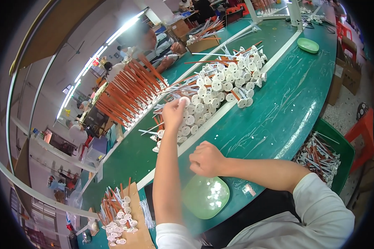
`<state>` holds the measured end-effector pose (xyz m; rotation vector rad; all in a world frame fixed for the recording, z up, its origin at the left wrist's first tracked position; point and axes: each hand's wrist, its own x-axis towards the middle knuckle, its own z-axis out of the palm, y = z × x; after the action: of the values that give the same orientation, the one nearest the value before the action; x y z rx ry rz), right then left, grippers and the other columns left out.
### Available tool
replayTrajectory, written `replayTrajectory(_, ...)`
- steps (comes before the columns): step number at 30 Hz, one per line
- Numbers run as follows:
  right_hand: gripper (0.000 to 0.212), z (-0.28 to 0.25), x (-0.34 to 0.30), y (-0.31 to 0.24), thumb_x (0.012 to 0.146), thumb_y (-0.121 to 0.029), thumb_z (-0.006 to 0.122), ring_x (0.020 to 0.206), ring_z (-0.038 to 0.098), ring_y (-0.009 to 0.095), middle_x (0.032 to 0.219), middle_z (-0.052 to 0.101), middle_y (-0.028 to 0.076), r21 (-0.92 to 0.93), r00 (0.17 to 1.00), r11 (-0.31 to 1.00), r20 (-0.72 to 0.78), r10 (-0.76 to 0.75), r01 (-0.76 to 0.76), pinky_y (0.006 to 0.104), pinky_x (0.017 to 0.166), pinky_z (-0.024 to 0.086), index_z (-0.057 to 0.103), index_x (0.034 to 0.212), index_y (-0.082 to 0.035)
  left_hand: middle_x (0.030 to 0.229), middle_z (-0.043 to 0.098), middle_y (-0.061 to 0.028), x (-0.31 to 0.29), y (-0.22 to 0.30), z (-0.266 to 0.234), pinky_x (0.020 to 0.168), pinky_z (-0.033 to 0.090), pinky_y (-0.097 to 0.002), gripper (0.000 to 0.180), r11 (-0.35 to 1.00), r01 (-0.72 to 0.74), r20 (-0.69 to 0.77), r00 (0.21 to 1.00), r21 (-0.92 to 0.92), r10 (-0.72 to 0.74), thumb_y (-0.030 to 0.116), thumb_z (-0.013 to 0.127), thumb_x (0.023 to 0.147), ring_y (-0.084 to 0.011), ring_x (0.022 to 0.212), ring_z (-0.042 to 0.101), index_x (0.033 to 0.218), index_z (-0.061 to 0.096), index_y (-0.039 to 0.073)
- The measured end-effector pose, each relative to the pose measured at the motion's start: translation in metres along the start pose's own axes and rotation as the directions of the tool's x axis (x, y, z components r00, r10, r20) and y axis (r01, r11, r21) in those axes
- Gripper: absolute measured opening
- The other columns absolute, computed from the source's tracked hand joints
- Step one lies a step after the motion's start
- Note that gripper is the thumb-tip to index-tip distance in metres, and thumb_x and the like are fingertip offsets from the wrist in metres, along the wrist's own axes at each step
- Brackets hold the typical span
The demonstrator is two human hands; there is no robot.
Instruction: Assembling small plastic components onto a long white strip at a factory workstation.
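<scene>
My left hand reaches over the near edge of a big heap and pinches a white round disc; any stick behind that disc is hidden. The heap is made of orange and pale sticks with white, holed discs on their ends. My right hand is curled closed above the green table, just past the rim of a shallow light-green dish. Whatever its fingers hold, if anything, cannot be seen. Small white bits lie in the dish.
A white rail runs between the heap and me. Orange sticks stand in rows at the far left. More disc-ended sticks lie on cardboard at lower left. A green bin of sticks is at right. Across the table sits a person.
</scene>
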<state>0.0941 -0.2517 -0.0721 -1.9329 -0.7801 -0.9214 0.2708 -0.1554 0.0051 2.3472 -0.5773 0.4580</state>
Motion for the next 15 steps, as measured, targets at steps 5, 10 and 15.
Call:
replayTrajectory(5, 0.008, -0.010, 0.010, 0.001, 0.071, -0.008, 0.068, 0.058, 0.056, 0.028, 0.063, 0.057, 0.006, 0.015, 0.975, 0.999, -0.221, -0.033, 0.037, 0.0379, 0.060, 0.044, 0.060, 0.074, -0.009, 0.087, 0.070, -0.0063, -0.062, 0.033, -0.051, 0.067, 0.051, -0.0229, 0.029, 0.882, 0.033, 0.105, 0.994, -0.470, 0.019, 0.018, 0.060, 0.100, -0.0101, 0.073, 0.065, 0.116, 0.067, -0.005)
replayTrajectory(10, 0.017, -0.027, 0.018, -0.027, 0.078, -0.006, 0.072, 0.066, 0.062, 0.028, 0.071, 0.062, 0.006, 0.209, 0.934, 0.977, -0.354, 0.036, 0.041, 0.0361, 0.059, 0.049, 0.063, 0.092, -0.005, 0.090, 0.074, -0.0106, -0.179, 0.045, -0.087, 0.072, 0.055, -0.0256, 0.027, 0.903, 0.070, -0.009, 0.997, -0.424, -0.082, 0.006, 0.067, 0.092, -0.0138, 0.079, 0.070, 0.117, 0.067, -0.005)
replayTrajectory(15, 0.022, -0.009, 0.004, -0.036, 0.076, -0.010, 0.076, 0.071, 0.069, 0.026, 0.082, 0.070, 0.008, 0.243, 0.986, 0.958, -0.089, -0.138, 0.156, 0.0337, 0.062, 0.055, 0.070, 0.096, -0.004, 0.091, 0.071, -0.0056, -0.256, 0.017, -0.063, 0.075, 0.056, -0.0268, 0.029, 0.954, -0.055, -0.092, 0.995, -0.296, 0.029, -0.004, 0.071, 0.086, -0.0111, 0.079, 0.067, 0.115, 0.067, -0.006)
